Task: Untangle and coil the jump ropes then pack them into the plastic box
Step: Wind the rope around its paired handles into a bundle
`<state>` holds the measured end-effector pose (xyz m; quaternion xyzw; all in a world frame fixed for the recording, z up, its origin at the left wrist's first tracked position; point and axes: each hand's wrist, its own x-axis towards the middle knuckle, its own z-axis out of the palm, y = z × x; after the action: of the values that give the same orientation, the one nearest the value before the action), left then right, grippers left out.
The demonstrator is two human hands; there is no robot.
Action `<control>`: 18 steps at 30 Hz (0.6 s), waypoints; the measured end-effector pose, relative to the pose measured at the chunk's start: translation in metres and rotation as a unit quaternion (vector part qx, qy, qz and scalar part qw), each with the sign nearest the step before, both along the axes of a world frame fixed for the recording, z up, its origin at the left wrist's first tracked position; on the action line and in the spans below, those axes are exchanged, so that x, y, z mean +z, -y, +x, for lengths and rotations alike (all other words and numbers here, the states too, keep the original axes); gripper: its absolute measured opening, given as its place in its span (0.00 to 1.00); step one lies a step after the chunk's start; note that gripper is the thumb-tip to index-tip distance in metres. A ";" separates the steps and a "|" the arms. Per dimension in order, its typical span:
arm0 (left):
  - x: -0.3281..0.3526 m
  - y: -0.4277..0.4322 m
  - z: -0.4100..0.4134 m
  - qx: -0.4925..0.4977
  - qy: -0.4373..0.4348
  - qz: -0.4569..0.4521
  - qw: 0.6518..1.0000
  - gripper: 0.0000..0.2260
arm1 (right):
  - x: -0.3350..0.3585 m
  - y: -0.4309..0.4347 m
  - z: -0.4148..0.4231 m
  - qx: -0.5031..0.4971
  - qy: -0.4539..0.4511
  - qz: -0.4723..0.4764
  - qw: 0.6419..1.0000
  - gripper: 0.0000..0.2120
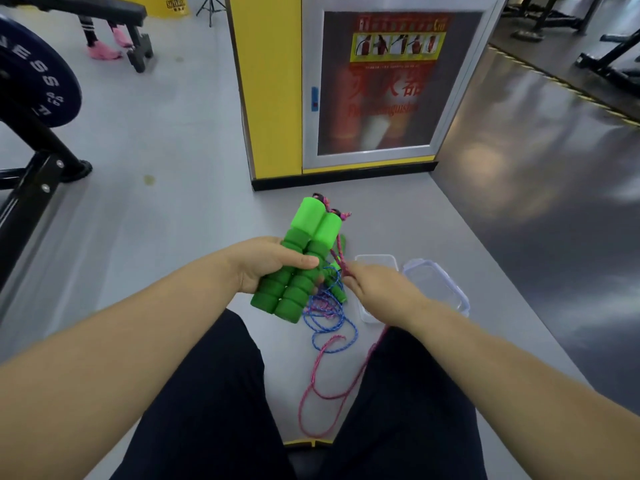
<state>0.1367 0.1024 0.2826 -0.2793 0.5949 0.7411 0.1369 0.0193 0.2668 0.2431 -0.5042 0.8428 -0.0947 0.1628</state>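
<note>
My left hand (266, 263) grips two green jump-rope handles (301, 258) side by side, their tops pointing away from me. A pink rope (325, 386) runs from the handle tops down to my right hand (374, 289), which pinches it, then loops over the grey floor between my legs. A blue rope (329, 317) lies tangled in loose loops under the handles, with another green handle (341, 292) partly hidden there. The clear plastic box (375, 261) sits on the floor behind my right hand, and its lid (440, 285) lies to its right.
A yellow pillar with a fire-extinguisher cabinet (374, 91) stands just ahead. A weight plate and black rack (31, 109) are on the left. A bench with another person's pink shoes (104, 50) is at the far left. Dark flooring and gym machines (588, 36) lie to the right.
</note>
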 end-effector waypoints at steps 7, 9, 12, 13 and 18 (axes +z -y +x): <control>0.001 -0.006 -0.013 -0.196 0.128 -0.605 0.761 0.06 | 0.050 0.016 0.012 0.175 -0.165 0.133 0.961 0.13; 0.000 -0.012 -0.016 -0.237 0.156 -0.683 0.673 0.07 | 0.057 0.020 0.013 0.204 -0.175 0.146 0.952 0.14; -0.006 -0.018 -0.021 -0.269 0.177 -0.715 0.620 0.08 | 0.066 0.027 0.016 0.218 -0.152 0.108 0.958 0.15; -0.007 -0.019 -0.023 -0.266 0.180 -0.714 0.622 0.08 | 0.069 0.029 0.016 0.216 -0.140 0.087 0.963 0.14; 0.010 0.012 -0.030 -0.110 0.125 -0.520 0.838 0.09 | 0.066 0.032 0.015 0.178 -0.039 0.005 0.983 0.14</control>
<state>0.1065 0.0908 0.2926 -0.3328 0.8971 0.2619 0.1255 0.0340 0.2348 0.3089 -0.6484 0.7458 -0.0402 0.1471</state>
